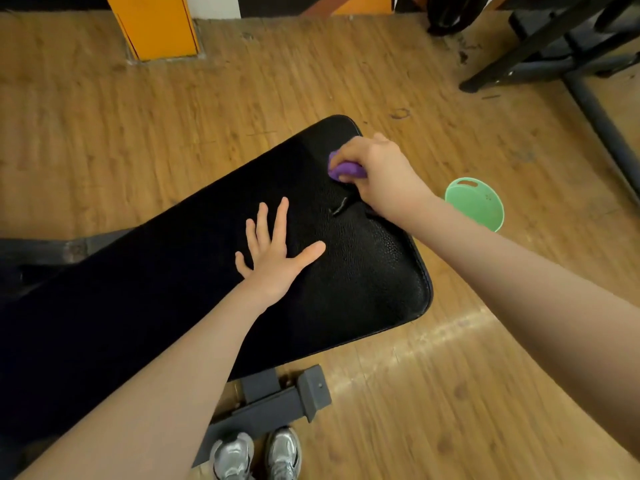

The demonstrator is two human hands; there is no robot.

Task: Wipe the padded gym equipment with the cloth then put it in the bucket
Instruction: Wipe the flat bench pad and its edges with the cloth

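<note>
Item: my two hands on the black padded surface (363, 271).
Right hand (377, 171) clamped round the purple cloth (341, 169), pressed near the pad's far corner; left hand (273, 251) flat, fingers spread; green bucket (476, 204) on the floor just beside.

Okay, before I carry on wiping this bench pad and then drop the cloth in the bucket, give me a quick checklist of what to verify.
1. Cloth held: right hand grips the purple cloth: ok.
2. Cloth touching the black pad: ok.
3. Pad steadied: left hand rests flat on it: ok.
4. Green bucket on the floor right of the pad, path looks unobstructed: ok.
5. Pad surface: small tear near the cloth: not ok.
6. Pad already clean: cannot tell.
</note>
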